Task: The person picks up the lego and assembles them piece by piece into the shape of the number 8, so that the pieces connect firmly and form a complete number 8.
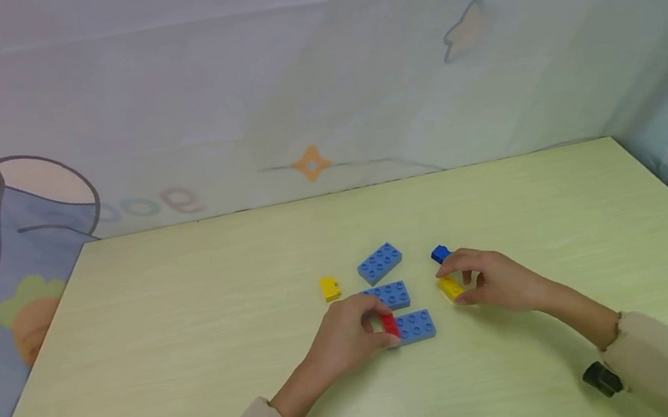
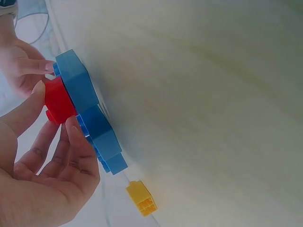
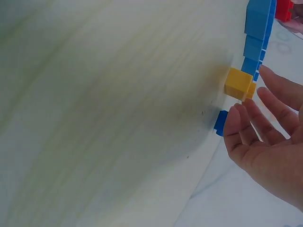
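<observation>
Hard plastic, by its look, makes up the red block (image 1: 390, 326), which in the head view sits on the left end of the nearest blue block (image 1: 416, 326), pinched by the left hand (image 1: 348, 331); it should be light, stiff and hard to break. The right hand (image 1: 500, 278) is at a yellow block (image 1: 450, 288), thumb by the near end, fingertips by the far one; its forearm slants in from the lower right, the left's from the lower left. In the left wrist view, thumb and bent fingers press opposite sides of the red block, a sound hold, with a stud in sight; whether it is fully seated, I cannot tell. In the right wrist view, loosely bent fingers stand part-way spread about the yellow block; whether they pinch or merely flank it is unclear. Its smooth sides might slip slightly, so a square hold below the studs seems best.
</observation>
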The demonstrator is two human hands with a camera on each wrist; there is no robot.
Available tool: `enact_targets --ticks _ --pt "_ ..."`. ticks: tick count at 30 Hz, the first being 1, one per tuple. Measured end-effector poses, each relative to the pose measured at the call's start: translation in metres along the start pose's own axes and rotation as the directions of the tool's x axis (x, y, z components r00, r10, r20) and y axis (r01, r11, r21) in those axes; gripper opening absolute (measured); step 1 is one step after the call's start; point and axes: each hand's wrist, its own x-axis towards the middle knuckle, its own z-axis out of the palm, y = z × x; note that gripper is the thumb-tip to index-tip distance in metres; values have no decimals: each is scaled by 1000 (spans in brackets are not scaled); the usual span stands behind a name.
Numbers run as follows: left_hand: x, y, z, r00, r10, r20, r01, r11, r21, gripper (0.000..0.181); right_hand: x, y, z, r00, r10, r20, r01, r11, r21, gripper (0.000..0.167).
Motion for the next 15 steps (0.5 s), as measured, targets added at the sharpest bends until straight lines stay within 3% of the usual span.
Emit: enact_targets --ticks 9,15 --pt "0 1 -1 1000 -12 4 12 1000 15 28 3 5 3 999 -32 -10 32 998 -49 40" --pt "0 1 -1 1000 -17 8 17 1000 17 26 3 6 6 1000 -6 -8 5 998 -58 39"
